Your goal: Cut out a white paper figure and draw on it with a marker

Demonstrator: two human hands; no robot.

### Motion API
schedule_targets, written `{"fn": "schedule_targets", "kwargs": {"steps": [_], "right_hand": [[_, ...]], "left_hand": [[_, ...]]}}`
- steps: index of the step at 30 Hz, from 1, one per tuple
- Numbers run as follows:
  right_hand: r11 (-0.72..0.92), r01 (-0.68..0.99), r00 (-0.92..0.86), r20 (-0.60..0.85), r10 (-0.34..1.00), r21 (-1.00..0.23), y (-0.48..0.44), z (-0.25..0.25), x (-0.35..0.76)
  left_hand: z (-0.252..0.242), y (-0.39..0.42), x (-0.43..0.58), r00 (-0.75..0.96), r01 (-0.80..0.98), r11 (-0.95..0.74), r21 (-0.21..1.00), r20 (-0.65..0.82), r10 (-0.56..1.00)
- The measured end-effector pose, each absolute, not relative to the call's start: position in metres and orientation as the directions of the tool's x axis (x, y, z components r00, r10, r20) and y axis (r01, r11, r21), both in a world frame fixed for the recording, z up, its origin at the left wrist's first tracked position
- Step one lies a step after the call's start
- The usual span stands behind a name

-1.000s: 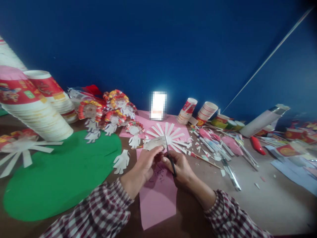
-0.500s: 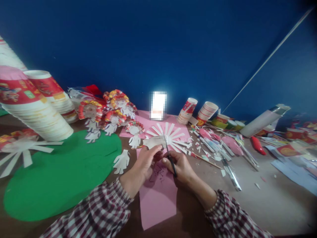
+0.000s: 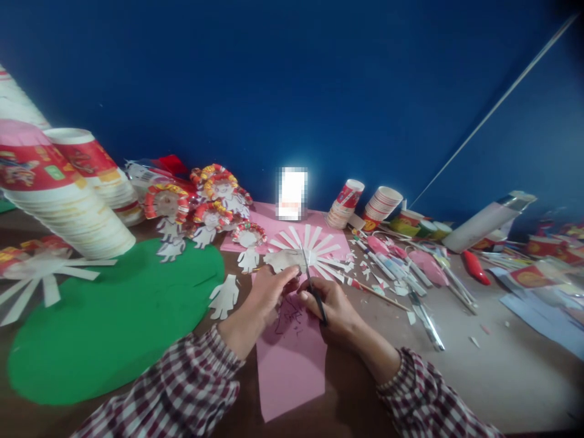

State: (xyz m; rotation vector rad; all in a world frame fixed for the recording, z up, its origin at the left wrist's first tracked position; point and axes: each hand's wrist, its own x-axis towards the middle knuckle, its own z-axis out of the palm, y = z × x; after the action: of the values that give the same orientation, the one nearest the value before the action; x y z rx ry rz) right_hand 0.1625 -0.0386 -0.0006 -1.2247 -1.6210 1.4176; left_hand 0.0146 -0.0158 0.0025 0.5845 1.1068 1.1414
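My left hand (image 3: 269, 298) is closed on a small white paper cutout (image 3: 283, 260), pinching it near its lower edge. Scissors (image 3: 314, 296) with dark handles are in my right hand (image 3: 336, 309), their blades pointing away from me beside the cutout's right end. How far the blades are apart is hard to make out. Beneath both hands lies a pink paper sheet (image 3: 292, 380) with dark scribbled lines. Behind the cutout, a paper cup cut into white strips (image 3: 319, 240) is spread flat. A headless white paper figure (image 3: 224, 297) rests left of my left wrist.
A green oval sheet (image 3: 123, 328) covers the left side, with leaning stacks of paper cups (image 3: 98, 213) behind it. Several ring-headed paper figures (image 3: 210, 222) cluster at the back. Markers (image 3: 376, 261), paper scraps and a red object (image 3: 476, 267) lie to the right. A bright screen (image 3: 292, 193) stands against the blue wall.
Very little differs. The cutout and the fingers of my left hand have shifted slightly, and the scissors have tilted a little in my right hand. Everything on the table stays where it was.
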Motion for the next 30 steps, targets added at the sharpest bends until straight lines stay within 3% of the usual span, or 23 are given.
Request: {"fn": "schedule_targets", "kwargs": {"steps": [30], "right_hand": [[-0.027,0.280,-0.311,-0.117,0.943,-0.960,-0.0370,-0.0034,0.1641]], "left_hand": [[0.0005,-0.0139,0.0124,0.018,-0.455,0.372,0.809,-0.409,0.912]]}}
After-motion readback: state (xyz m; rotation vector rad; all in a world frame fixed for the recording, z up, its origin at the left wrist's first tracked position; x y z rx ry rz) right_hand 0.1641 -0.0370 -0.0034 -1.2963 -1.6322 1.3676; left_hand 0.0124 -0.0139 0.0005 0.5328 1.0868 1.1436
